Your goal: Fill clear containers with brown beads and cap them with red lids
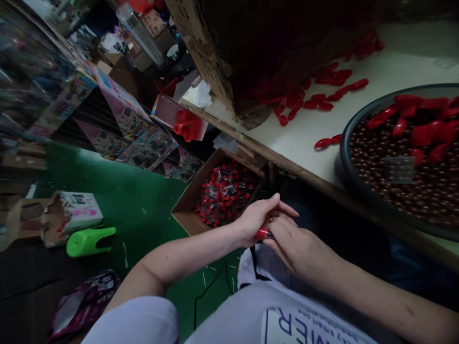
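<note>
Clasps a mostly hidden red piece (263, 233) between left hand (254, 220) and right hand (298, 241), near the cardboard box (188, 220), with a partly out-of-view basin (343, 165) right of that box.

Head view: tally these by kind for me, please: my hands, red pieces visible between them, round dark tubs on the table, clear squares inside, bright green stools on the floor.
Hands: 2
Red piece: 1
Round dark tub: 1
Clear square: 1
Bright green stool: 1
Total: 6
</note>
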`<action>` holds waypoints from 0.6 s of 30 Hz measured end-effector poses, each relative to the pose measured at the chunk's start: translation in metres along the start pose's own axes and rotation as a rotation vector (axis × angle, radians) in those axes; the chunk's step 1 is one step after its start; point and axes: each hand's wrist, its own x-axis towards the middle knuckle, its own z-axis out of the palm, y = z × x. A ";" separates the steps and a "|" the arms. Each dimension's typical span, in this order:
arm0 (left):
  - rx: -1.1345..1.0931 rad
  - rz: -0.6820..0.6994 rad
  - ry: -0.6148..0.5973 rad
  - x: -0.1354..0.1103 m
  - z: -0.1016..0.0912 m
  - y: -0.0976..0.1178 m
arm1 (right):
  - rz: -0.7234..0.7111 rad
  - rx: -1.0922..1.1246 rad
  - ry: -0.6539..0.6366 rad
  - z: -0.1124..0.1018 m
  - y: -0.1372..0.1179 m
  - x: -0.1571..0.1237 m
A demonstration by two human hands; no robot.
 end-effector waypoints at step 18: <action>-0.254 0.354 -0.096 -0.004 0.013 0.059 | 0.372 0.770 -0.010 -0.035 0.014 0.034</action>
